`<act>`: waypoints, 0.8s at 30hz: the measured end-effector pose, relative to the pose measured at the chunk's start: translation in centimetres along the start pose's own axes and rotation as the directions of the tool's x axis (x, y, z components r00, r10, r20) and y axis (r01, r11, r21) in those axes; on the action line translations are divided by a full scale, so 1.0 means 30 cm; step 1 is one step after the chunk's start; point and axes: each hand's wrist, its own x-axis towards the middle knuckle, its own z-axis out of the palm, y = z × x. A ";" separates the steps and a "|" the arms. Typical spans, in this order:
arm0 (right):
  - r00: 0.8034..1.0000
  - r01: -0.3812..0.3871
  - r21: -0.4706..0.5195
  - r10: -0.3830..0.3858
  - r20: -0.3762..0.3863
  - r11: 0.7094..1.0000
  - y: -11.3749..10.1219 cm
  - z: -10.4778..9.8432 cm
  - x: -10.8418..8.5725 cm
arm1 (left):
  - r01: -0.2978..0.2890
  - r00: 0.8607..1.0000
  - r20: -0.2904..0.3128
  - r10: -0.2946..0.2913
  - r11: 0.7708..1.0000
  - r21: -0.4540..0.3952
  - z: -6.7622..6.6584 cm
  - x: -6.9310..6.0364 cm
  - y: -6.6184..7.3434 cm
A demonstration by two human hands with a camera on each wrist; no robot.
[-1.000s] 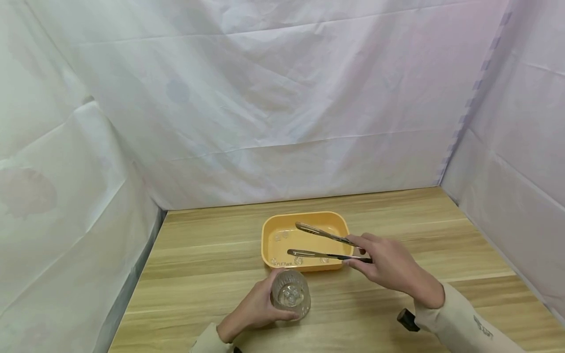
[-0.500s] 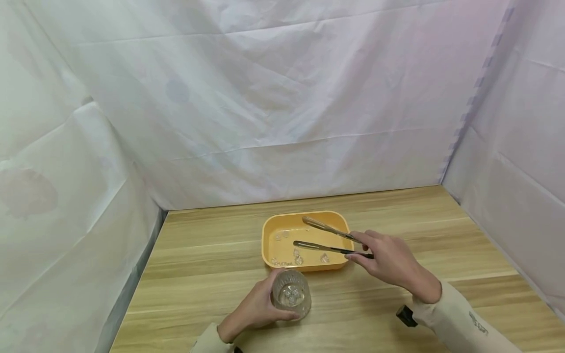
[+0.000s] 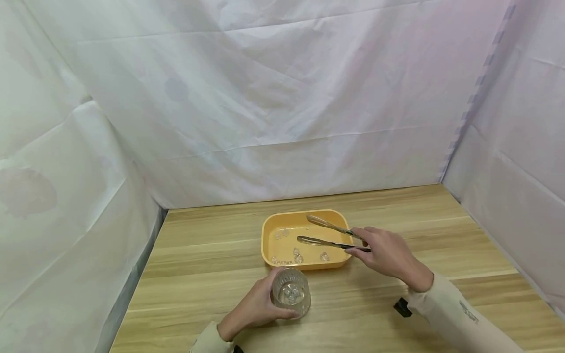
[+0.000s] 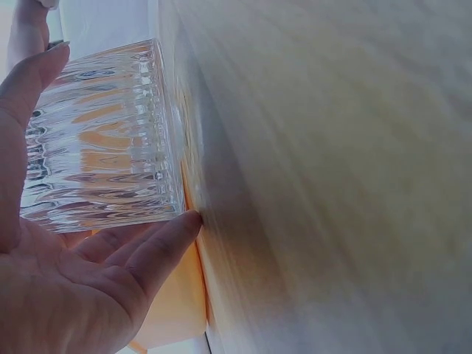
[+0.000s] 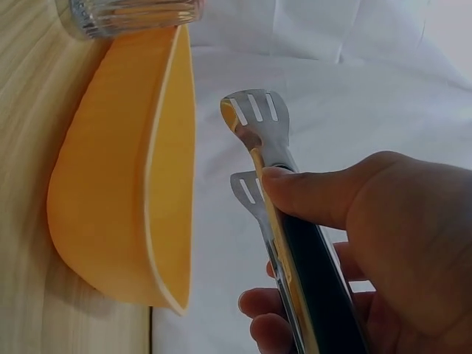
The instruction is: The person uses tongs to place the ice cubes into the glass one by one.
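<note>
My left hand [image 3: 260,304] grips a ribbed clear glass [image 3: 301,300], its thumb on the near side and fingers round the far side. Several clear ice-like pieces [image 3: 291,292] lie in the glass. In the left wrist view the glass [image 4: 103,147] stands on the table within the curve of the hand. My right hand [image 3: 390,255] holds metal tongs [image 3: 324,242] above a yellow tray [image 3: 263,240]. The arms of the tongs are spread, with nothing between their slotted tips [image 5: 258,110]. Several clear pieces [image 3: 298,258] lie scattered on the tray's floor.
The wooden table [image 3: 198,255] carries the tray just beyond the glass. White cloth [image 3: 273,98] hangs at the back and on both sides. A dark object [image 3: 402,307] sits by the right sleeve cuff.
The right hand and tongs have shifted slightly right and away over the tray, and the tongs' arms have stayed spread. The left hand and glass have stayed in place.
</note>
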 end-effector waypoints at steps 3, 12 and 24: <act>1.000 -0.002 -0.009 0.002 0.019 1.000 0.007 0.013 0.011 | -0.006 1.000 0.000 0.006 1.000 -0.001 0.000 -0.001 0.001; 0.998 -0.001 -0.013 0.002 0.055 1.000 0.012 0.049 0.039 | -0.010 1.000 -0.011 0.010 1.000 0.005 -0.001 -0.002 0.007; 0.995 0.007 -0.031 -0.003 0.104 1.000 -0.005 0.086 0.073 | -0.017 1.000 -0.017 0.017 1.000 -0.003 0.003 -0.002 0.005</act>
